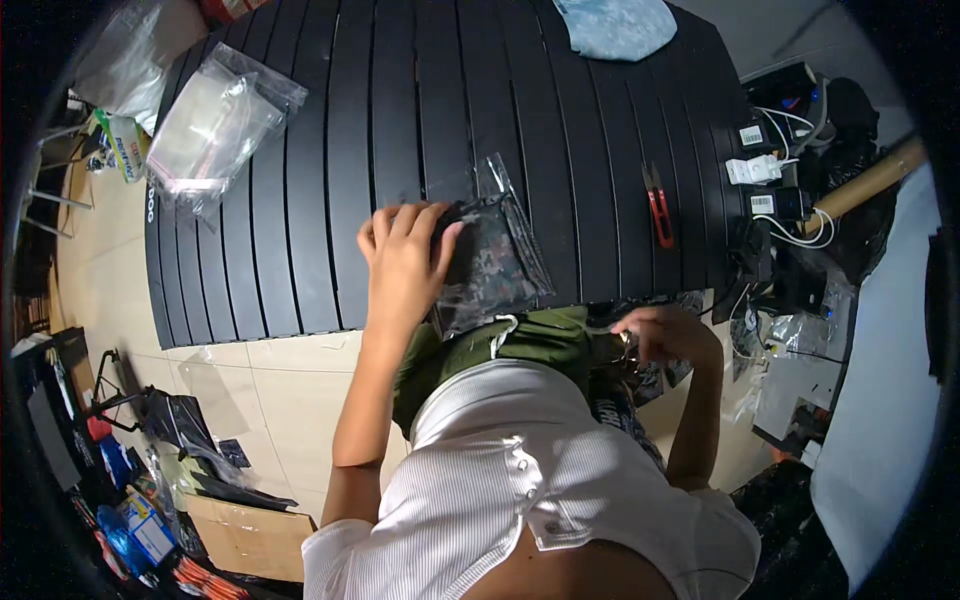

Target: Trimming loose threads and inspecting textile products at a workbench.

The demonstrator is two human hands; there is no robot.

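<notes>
A folded dark camouflage cloth in a clear plastic bag (497, 255) lies at the table's near edge, its loose film sticking up at the far end. My left hand (405, 250) grips the packet's left side, thumb on the right and fingers bent over the far-left corner. Part of the packet is hidden under that hand. Off the table's near edge, to the right of my lap, my right hand (665, 335) hangs with loosely bent fingers apart; I see nothing held in it.
Red-handled thread snips (660, 215) lie on the black slatted table (350, 200), right of the packet. Clear plastic bags (218, 125) rest at the far left, a light blue cloth piece (618, 25) at the far edge. Chargers and cables (765, 170) crowd the right side.
</notes>
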